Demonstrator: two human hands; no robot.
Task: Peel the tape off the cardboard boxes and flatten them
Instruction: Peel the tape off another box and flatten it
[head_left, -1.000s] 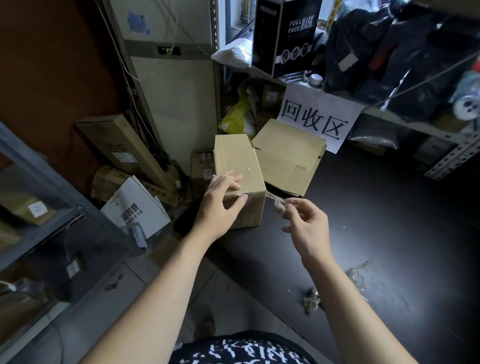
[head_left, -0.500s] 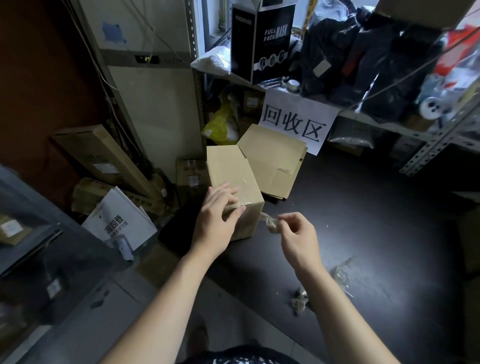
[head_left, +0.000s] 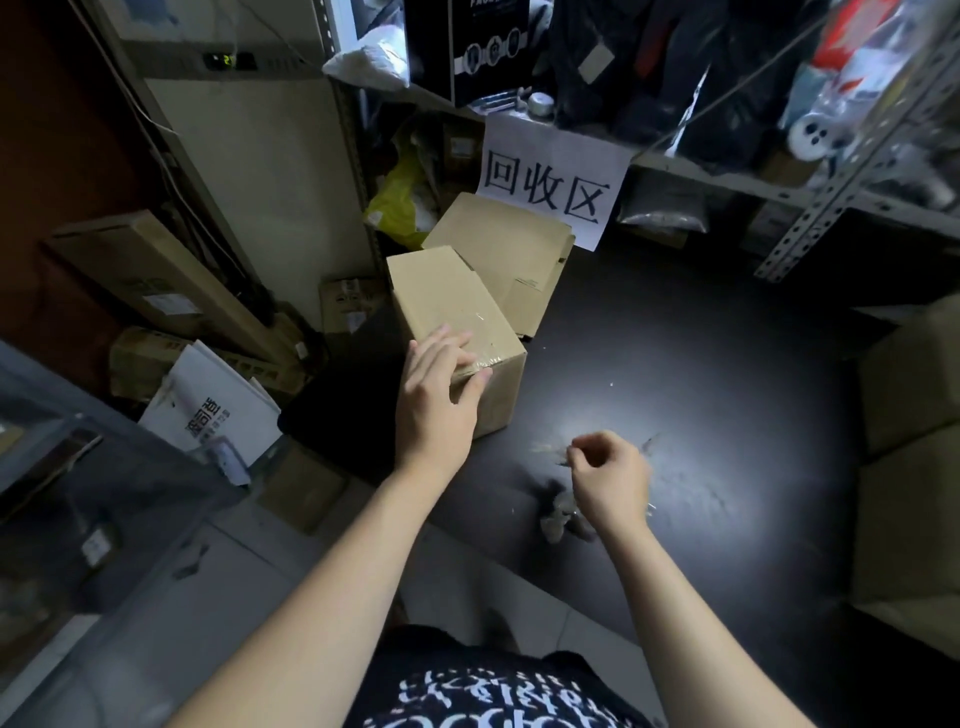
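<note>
Long carton (head_left: 156, 280): leans at far left among other boxes, its labels too small to read.
White packet (head_left: 218, 410): propped just below the carton, with dark print on its face.
Left grip (head_left: 441, 395): open, with straight fingers flat on the top of the cardboard box and the thumb over its near edge.
Cardboard box (head_left: 452, 301): stands on the near left corner of the table, closed, and the hand hides its near top corner.
Clear tape (head_left: 483, 345): glossy band across the box top and over the edge just beside the fingertips; its ends are hard to trace.
Second box (head_left: 509, 244): directly behind and touching the first, partly hidden by it.
Paper sign (head_left: 550, 192): hangs from the shelf edge above the second box.
Tape wad (head_left: 558, 519): crumpled lump on the table, partly covered by the right wrist.
Right grip (head_left: 610, 478): fingers curled, pinching a tape strip, low over the table and well apart from the box.
Tape strip (head_left: 550, 449): clear and motion-blurred, its shape unclear.
Table (head_left: 701, 364): dark, with a bright patch.
Stacked cartons (head_left: 909, 415): cut off at the right edge.
</note>
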